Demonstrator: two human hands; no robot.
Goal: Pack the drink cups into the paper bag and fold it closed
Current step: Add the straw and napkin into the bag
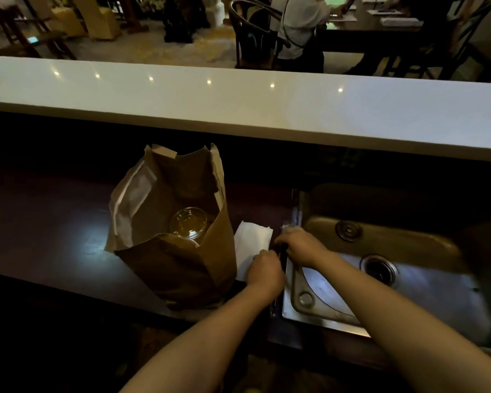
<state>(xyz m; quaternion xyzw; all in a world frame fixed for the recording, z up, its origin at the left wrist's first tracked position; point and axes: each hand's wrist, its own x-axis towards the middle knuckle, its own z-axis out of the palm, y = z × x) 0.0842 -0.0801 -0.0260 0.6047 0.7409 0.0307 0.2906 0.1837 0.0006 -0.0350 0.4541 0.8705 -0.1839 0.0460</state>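
Packing is looking near done: a lidded cup [188,224] is sitting in the open paper bag [182,268] mid-frame, the right hand [298,245] is gripping a slim dark stick [283,255] beside the napkin [251,239], the left hand [264,269] is curling alongside with its hold unclear, and next I'd guess both hands are needing to free up for folding the top.

Dim room. White bar counter [238,103] (6 light reflections), steel sink [437,296] at right, dark wooden chair [255,41] beyond.

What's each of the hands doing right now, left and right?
Left hand: fingers curled at the white napkin edge; whether it grips anything cannot be told.
Right hand: curled round a dark slim object beside the sink.
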